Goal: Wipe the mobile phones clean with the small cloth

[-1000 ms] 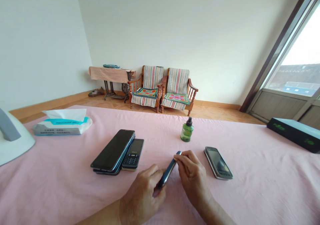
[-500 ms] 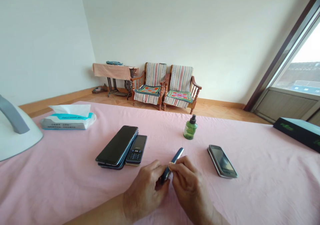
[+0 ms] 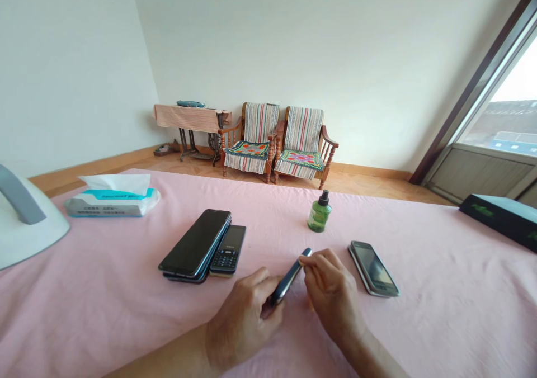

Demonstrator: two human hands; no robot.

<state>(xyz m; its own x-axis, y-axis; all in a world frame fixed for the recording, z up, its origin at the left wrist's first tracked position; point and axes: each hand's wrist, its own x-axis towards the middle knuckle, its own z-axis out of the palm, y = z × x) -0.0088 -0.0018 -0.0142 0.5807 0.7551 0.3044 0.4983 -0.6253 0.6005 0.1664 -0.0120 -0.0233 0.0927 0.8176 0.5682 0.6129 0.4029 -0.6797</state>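
Observation:
My left hand [image 3: 249, 316] is closed around the lower end of a slim dark-blue mobile phone [image 3: 289, 280], which is seen edge-on and tilted up to the right above the cloth. Against the phone's right side, near its upper end, my right hand [image 3: 331, 288] has thumb and fingertips pinched together. Whether anything small is between those fingertips is hidden. Left of my hands lies a stack of dark smartphones [image 3: 197, 244], with a keypad phone [image 3: 229, 250] beside it. To the right rests a grey touchscreen phone [image 3: 373, 269] on top of another flat one.
A green spray bottle [image 3: 319, 213] stands beyond my hands on the pink tablecloth [image 3: 126, 322]. At the left are a tissue pack [image 3: 111, 199] and a white appliance with a grey handle [image 3: 31, 221]. A black box [image 3: 499, 218] sits at the right edge. Two wooden armchairs [image 3: 300, 137] stand behind.
My right hand's pinched fingertips have moved up along the phone's side, away from my left hand. The left hand keeps its hold, and the phone stays in nearly the same place.

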